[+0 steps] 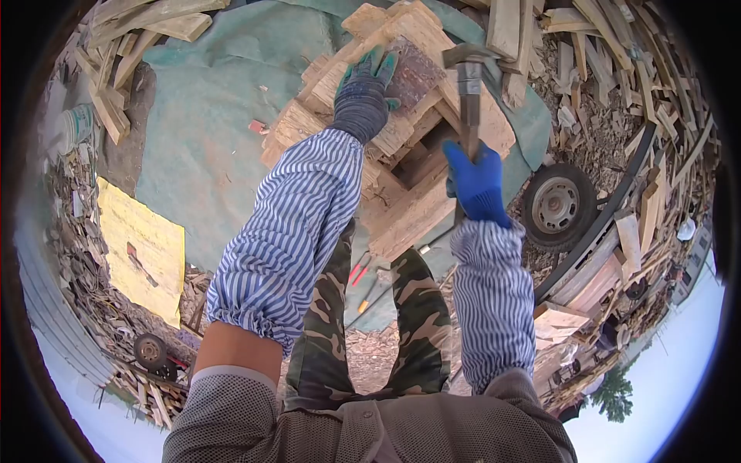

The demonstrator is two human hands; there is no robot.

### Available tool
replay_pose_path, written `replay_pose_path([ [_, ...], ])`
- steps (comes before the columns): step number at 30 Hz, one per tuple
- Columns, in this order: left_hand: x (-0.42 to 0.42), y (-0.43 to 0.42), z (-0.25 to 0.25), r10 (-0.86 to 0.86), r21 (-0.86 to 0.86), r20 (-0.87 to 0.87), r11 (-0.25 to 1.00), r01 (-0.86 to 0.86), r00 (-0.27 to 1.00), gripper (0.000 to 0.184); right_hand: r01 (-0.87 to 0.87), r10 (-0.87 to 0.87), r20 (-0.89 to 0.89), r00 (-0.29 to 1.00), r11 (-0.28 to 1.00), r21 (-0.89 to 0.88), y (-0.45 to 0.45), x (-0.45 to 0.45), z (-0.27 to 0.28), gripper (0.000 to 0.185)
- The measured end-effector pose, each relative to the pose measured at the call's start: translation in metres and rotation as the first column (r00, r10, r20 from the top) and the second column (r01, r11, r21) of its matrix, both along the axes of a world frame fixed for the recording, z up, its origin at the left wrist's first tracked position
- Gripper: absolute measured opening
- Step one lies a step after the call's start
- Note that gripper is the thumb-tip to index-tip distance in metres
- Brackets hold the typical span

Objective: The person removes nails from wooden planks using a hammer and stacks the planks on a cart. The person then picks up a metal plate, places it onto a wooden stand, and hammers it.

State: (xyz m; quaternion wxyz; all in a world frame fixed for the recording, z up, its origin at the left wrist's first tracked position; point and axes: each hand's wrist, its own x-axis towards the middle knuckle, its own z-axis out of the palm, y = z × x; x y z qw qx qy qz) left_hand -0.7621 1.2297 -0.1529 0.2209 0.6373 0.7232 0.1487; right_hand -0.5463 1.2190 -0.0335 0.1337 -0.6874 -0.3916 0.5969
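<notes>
My right hand, in a blue glove, is closed around the handle of a hammer. The hammer stands out beyond the fist, its metal head over the right part of a wooden pallet-like structure. In a grey glove with green fingertips, my left hand lies on top of the structure with its fingers spread. Beside those fingers is a worn reddish-brown board set among paler planks. A dark gap shows between the timbers, left of the right hand.
Under the structure spreads a green tarp. A red-handled tool and a yellow-handled one lie near my legs. To the right are a wheel and piled wood scraps. A yellow sheet lies at left.
</notes>
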Motion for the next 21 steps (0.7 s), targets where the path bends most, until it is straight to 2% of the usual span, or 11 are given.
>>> replay_pose_path([
  [1, -0.007, 0.003, 0.001, 0.02, 0.017, -0.014, 1.0, -0.02, 1.0, 0.087, -0.043, 0.036, 0.054, 0.998, 0.991, 0.124, 0.005, -0.01, 0.03, 0.026],
  [3, 0.0, -0.003, 0.005, -0.002, 0.011, 0.002, 1.0, 0.002, 1.0, 0.087, -0.018, 0.026, -0.02, 0.999, 0.945, 0.325, 0.001, -0.011, 0.055, 0.026],
  [4, -0.001, -0.004, 0.0, -0.004, 0.089, 0.028, 0.996, 0.001, 1.0, 0.087, 0.017, -0.005, -0.036, 0.999, 0.933, 0.359, 0.001, -0.011, 0.056, 0.027],
  [6, -0.001, -0.002, 0.001, -0.003, 0.047, 0.011, 0.999, 0.003, 1.0, 0.087, 0.079, -0.043, -0.095, 0.995, 0.908, 0.413, -0.002, -0.017, 0.055, 0.029],
  [9, 0.003, -0.006, 0.001, -0.012, 0.002, 0.02, 1.0, 0.012, 1.0, 0.087, -0.311, 0.256, 0.251, 0.933, 0.927, 0.21, 0.004, 0.028, -0.04, 0.029],
  [10, 0.003, -0.006, 0.004, -0.01, -0.009, 0.028, 1.0, 0.011, 1.0, 0.087, -0.116, 0.13, 0.099, 0.987, 0.984, -0.134, 0.014, 0.016, -0.014, 0.029],
  [13, -0.012, 0.009, -0.002, 0.016, 0.027, 0.007, 0.999, -0.016, 1.0, 0.087, -0.107, 0.097, 0.103, 0.99, 0.99, 0.097, 0.018, -0.004, 0.041, 0.028],
  [14, -0.001, -0.002, -0.004, -0.006, 0.019, 0.026, 1.0, 0.005, 1.0, 0.088, -0.034, 0.037, -0.016, 0.999, 0.988, 0.151, 0.013, -0.004, 0.05, 0.025],
  [17, -0.001, -0.001, 0.008, 0.004, -0.02, 0.033, 1.0, -0.004, 0.999, 0.088, 0.075, -0.047, -0.112, 0.993, 0.963, 0.26, 0.0, -0.008, 0.066, 0.024],
  [21, -0.001, -0.001, 0.001, -0.004, 0.023, 0.044, 1.0, 0.003, 0.999, 0.085, 0.125, -0.114, -0.085, 0.99, 0.983, 0.133, -0.028, 0.004, 0.047, 0.02],
])
